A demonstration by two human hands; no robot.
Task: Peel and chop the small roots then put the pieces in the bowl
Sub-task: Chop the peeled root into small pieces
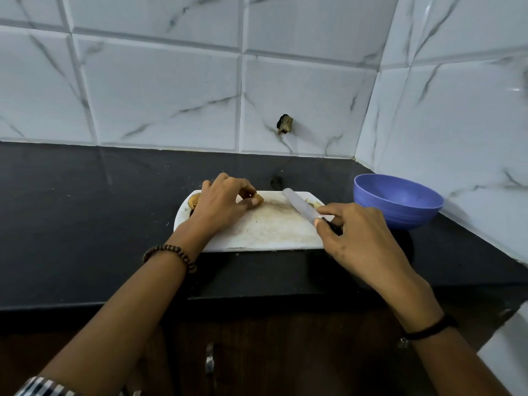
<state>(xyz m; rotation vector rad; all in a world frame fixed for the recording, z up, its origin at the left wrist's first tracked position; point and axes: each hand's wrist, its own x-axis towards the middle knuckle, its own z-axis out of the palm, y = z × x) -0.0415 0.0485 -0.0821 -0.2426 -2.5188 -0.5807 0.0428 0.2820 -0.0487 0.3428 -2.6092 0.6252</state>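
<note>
Risk: root slipping under the knife, fingertips in the blade's path.

Right hand is closing around the knife handle at 4 o'clock on the cutting board, blade angling toward 10. Left hand is pinching a small root at the board's 11 o'clock edge; the piece looks rounded, so it could roll. Another root is lying half-hidden behind that hand, scraps behind the blade. Bowl is sitting just beside the board at 3 o'clock, looks empty; nothing blocking it.
</note>
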